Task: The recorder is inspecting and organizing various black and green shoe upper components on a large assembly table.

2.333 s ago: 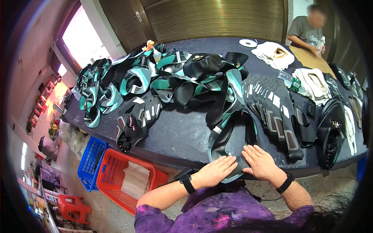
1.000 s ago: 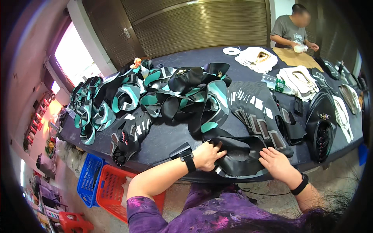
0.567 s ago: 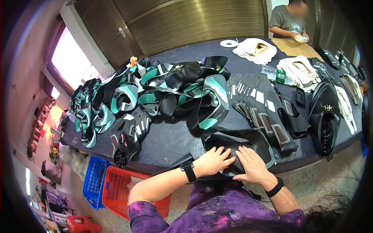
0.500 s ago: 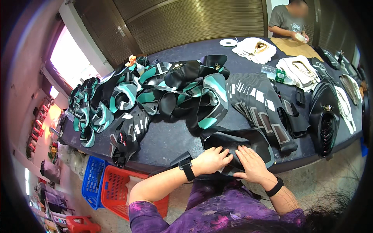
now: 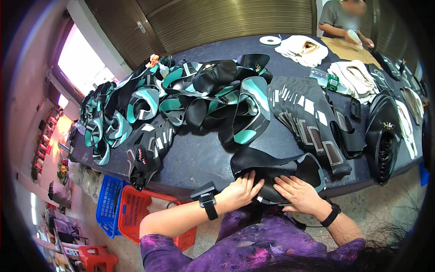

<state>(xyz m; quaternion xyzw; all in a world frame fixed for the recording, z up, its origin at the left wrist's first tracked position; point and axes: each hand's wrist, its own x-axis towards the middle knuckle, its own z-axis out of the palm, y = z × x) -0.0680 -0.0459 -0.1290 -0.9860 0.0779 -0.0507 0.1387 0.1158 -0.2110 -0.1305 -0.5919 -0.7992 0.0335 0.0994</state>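
A black shoe upper [image 5: 274, 164] with a grey edge lies curved at the table's front edge, just before me. My left hand [image 5: 241, 191] rests on its near left part, fingers stretched forward and thumb apart. My right hand [image 5: 300, 194] lies flat on the near right part, its fingers extended and pressing on the black surface. Both hands are open. The underside of the piece is hidden. Past it, a heap of black, teal and grey shoe uppers [image 5: 253, 97] covers the middle of the table.
Overlapping grey-black pieces [image 5: 308, 115] fan out to the right, near a stack of black uppers [image 5: 381, 136]. White pieces [image 5: 355, 81] and a plastic bottle [image 5: 324, 79] lie farther back. A co-worker [image 5: 337, 20] stands at the far right. Red [image 5: 136, 213] and blue baskets [image 5: 106, 204] stand lower left.
My left hand has shifted left, away from my right hand, and the right has moved slightly right. The upper's far side now bulges more smoothly. The co-worker's hands have moved apart.
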